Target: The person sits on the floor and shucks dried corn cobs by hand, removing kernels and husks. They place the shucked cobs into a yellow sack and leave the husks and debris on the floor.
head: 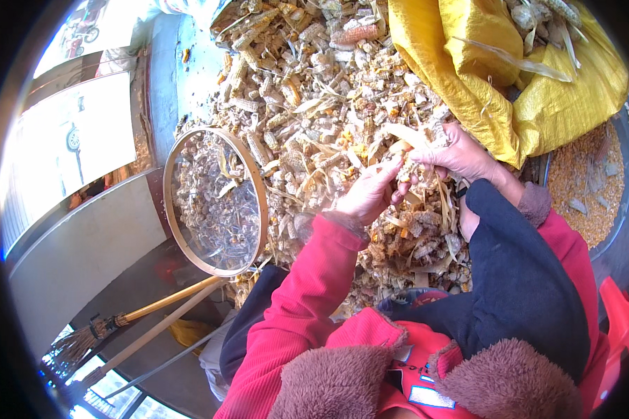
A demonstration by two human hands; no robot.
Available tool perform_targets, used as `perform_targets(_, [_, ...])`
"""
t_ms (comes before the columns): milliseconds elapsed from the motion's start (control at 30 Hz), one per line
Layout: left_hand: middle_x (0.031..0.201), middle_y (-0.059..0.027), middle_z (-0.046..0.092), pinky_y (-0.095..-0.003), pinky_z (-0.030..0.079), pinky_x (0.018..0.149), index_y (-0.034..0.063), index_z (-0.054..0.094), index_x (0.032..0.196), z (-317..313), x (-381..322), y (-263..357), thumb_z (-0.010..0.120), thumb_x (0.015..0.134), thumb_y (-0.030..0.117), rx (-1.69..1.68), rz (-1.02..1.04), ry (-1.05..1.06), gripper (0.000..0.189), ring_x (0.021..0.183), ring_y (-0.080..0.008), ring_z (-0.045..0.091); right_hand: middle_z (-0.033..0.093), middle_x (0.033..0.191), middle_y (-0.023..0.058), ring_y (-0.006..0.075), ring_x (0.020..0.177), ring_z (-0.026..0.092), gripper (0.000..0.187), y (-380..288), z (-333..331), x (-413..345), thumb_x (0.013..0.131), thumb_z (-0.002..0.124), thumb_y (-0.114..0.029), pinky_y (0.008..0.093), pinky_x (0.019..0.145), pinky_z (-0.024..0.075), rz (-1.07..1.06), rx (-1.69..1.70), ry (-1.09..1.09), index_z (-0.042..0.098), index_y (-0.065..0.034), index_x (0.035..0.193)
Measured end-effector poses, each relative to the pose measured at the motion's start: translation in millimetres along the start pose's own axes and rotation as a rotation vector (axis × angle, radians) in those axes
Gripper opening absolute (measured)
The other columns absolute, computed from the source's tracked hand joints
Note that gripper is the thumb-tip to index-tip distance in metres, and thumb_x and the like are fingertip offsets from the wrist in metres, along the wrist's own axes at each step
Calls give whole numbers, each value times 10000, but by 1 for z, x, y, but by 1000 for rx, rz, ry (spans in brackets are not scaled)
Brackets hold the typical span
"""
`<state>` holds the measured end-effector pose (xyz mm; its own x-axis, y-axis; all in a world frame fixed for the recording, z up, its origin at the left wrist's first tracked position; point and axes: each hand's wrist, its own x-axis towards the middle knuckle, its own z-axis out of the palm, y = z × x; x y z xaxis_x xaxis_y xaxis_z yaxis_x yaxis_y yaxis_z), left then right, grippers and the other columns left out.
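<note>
My left hand [372, 191] and my right hand [464, 154] meet over a broad heap of corn cobs [293, 110] and dry husks. Between their fingertips is a broken corn cob [408, 172], pale and ragged, gripped from both sides. A dry corn husk [406, 135] sticks out at the top of my right hand, beside another whitish cob piece [438, 132]. My fingers partly cover these pieces, so their full shapes cannot be seen. Below the hands lies brownish cob debris [419, 230] mixed with husk scraps.
A round wood-rimmed sieve [262, 209] leans on the heap at left. A yellow woven sack [566, 112] holding cobs lies at upper right, above a tub of loose corn kernels [582, 183]. Brooms [173, 296] rest at lower left. A red plastic object [624, 314] stands at right.
</note>
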<state>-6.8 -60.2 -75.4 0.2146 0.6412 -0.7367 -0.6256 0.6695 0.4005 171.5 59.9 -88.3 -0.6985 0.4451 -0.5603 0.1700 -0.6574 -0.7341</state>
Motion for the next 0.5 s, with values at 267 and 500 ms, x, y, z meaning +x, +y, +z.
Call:
perform_targets(267, [713, 61, 565, -162, 349, 511, 78, 639, 1002, 13, 3, -15, 666, 904, 212, 206, 280, 102, 168, 575, -3, 451, 679, 832, -10, 26, 597, 575, 226, 2, 10, 1, 842, 707, -166, 182, 445, 434, -88, 47, 87, 658, -79, 1044])
perform_targets(500, [828, -73, 708, -259, 502, 588, 57, 646, 1080, 12, -3, -2, 738, 822, 156, 1148, 365, 55, 291, 635, -105, 635, 657, 1057, -21, 22, 831, 571, 409, 12, -6, 0, 802, 749, -224, 199, 599, 447, 44, 421, 132, 628, -79, 1165])
